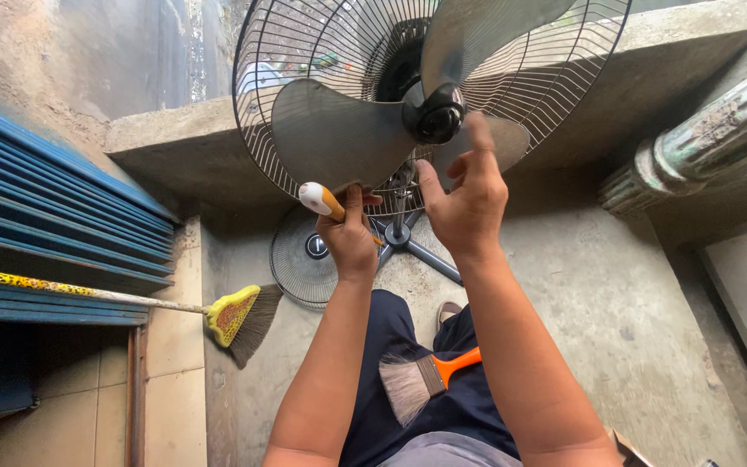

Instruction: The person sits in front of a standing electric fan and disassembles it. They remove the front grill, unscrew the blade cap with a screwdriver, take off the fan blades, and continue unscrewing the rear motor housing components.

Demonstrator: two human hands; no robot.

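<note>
Grey fan blades [343, 130], right hand [469, 203] at hub, left hand [347, 238] gripping screwdriver [322, 200]

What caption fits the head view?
Left hand grips a screwdriver; right hand reaches the fan hub.

Left hand [349, 235] holds screwdriver [326, 202]; right hand [469, 201] nears fan hub [435, 114].

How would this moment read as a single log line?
left hand: grips orange-handled tool | right hand: open, fingers at fan hub | fan: front grille off, blades bare | paintbrush: on lap
</note>
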